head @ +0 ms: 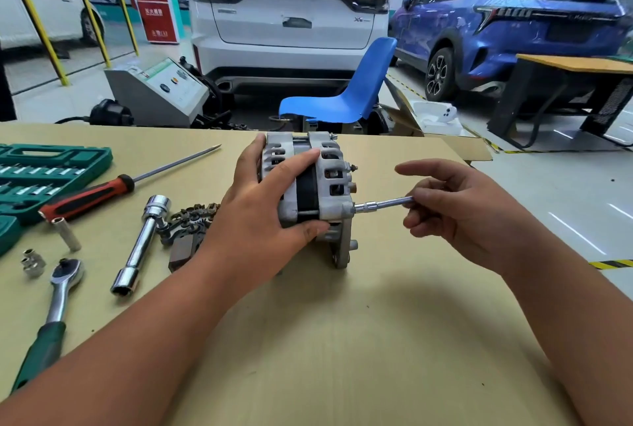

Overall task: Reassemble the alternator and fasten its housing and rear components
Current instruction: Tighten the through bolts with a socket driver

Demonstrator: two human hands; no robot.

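Two grips on the work. Left grip (pixel 270 206) clamped over the alternator (pixel 329 182), fingers curled across the slotted, cast-grey housing, thumb tucked under its near edge. Alternator standing on edge at the middle of the bench (pixel 342 340), on flat tan board. Black stator band sandwiched between the two pale housing halves, with a threaded through-bolt bridging it low down.

Right grip (pixel 455 213) pinching a slim chromed extension bar (pixel 383 203) between thumb and curled fingers, forefinger stuck out straight. Bar held level, its socket end seated against the rear housing in line with that bolt.

Left of the alternator, lying loose on the board:
- a dark toothed metal part (pixel 188 220)
- a polished tubular wrench (pixel 140 244) with a hex mouth
- a ratchet (pixel 51 305) with a green handle
- a red-and-black screwdriver (pixel 102 191) with a long thin shaft
- one slender deep socket (pixel 66 233)
- a cluster of stubby sockets (pixel 33 261)
- a green moulded plastic socket case (pixel 41 172) at the far left edge
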